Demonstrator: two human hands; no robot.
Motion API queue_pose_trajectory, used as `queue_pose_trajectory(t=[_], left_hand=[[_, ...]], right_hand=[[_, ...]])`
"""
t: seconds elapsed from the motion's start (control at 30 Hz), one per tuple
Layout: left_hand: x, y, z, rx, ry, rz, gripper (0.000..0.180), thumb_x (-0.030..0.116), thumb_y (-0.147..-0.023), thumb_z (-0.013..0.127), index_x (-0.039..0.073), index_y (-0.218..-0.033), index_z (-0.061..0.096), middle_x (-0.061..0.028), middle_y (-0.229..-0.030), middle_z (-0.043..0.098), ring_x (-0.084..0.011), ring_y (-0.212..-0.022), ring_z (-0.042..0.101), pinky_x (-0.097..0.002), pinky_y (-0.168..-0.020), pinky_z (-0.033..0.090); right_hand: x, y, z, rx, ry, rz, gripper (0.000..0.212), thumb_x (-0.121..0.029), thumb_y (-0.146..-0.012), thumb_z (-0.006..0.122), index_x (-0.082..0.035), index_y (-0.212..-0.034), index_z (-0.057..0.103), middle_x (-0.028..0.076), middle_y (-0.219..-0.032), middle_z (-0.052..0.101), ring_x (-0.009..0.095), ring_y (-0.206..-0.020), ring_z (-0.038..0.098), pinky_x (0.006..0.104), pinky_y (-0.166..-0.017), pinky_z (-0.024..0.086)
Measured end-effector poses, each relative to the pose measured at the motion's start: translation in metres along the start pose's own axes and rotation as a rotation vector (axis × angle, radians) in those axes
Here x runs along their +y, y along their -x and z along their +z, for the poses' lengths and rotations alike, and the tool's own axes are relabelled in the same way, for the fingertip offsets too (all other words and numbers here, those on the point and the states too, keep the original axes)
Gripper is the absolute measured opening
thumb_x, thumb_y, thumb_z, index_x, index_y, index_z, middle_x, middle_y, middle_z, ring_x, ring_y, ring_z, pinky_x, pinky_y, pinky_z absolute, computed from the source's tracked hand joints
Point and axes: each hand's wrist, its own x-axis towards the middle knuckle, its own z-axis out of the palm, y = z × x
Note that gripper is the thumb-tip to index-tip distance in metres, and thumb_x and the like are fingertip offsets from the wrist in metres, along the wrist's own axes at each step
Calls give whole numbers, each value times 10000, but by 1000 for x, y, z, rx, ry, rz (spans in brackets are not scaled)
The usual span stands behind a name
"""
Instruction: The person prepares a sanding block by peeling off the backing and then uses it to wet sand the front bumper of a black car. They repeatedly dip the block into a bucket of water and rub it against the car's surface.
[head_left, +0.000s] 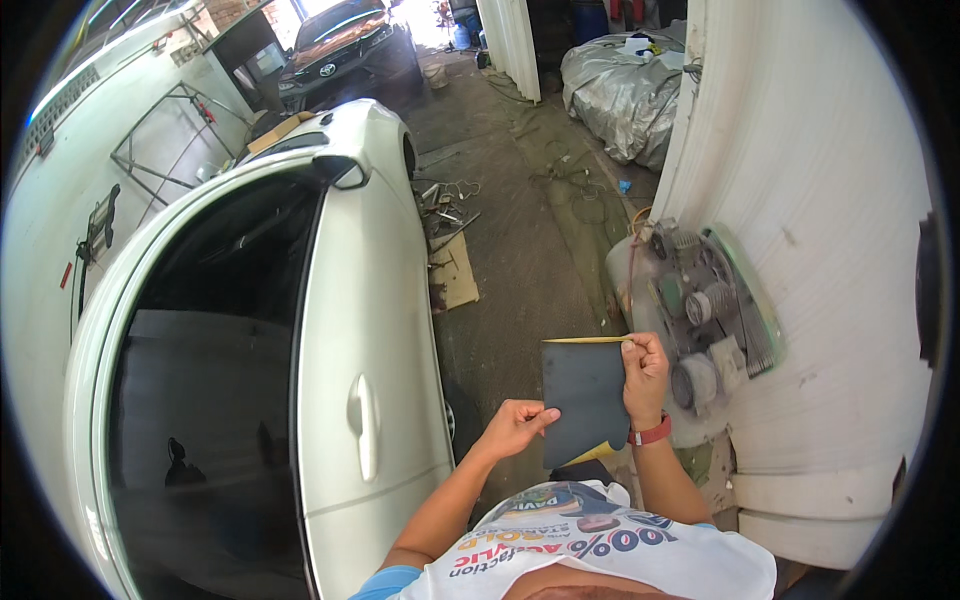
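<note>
A dark grey sheet of sandpaper (583, 398) with a yellowish back is stretched out in front of my chest. Its top edge is folded over a little, and the lower right corner curls to show the yellow side. My left hand (518, 427) pinches the sheet's left edge between thumb and fingers. Higher up, my right hand (645, 368) grips the right edge near the top corner, with a red band (650, 431) on that wrist. To the left of my hands, apart from them, stands a white car (375, 300) with a dark side window and a door handle (363, 428).
A dusty machine with pulleys (705, 300) stands close on my right beside a white wall (830, 200). Tools and a flat cardboard piece (454, 275) lie on the floor along the car. Farther off are a dark car (345, 60) and a silver-covered bulk (625, 95).
</note>
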Motion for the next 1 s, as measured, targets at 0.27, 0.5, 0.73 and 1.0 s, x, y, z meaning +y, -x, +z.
queue_pose_trajectory(t=[0.27, 0.5, 0.73, 1.0], left_hand=[[24, -191, -92, 200, -23, -108, 458, 315, -1062, 723, 29, -730, 591, 108, -691, 429, -36, -670, 362, -280, -570, 290], [33, -349, -193, 310, 45, -151, 396, 229, -1049, 741, 48, -722, 610, 80, -670, 543, -35, -664, 444, -254, -597, 357], [12, -557, -320, 291, 231, -44, 258, 197, -1029, 760, 37, -829, 736, 54, -703, 619, -31, -671, 500, -244, -630, 442], [113, -806, -460, 317, -119, 63, 827, 338, -1061, 707, 164, -1720, 238, -191, -1621, 457, -274, -1405, 528, -428, -1011, 581]], right_hand=[[76, -270, 87, -30, -91, 63, 121, -163, -1092, 652, -48, -1071, 620, -60, -826, 614, 3, -725, 498, 202, -664, 401], [113, -461, 181, -162, -105, 15, 97, -153, -1100, 645, -63, -1091, 611, -83, -822, 568, -13, -725, 444, 190, -659, 368], [199, -658, 258, -23, 35, -79, 99, -132, -1085, 653, -37, -1102, 632, -55, -892, 594, 5, -751, 458, 204, -679, 383], [210, -847, 316, 56, 231, -43, 129, -150, -1097, 637, -27, -1133, 631, -40, -866, 583, 32, -757, 483, 233, -675, 410]])
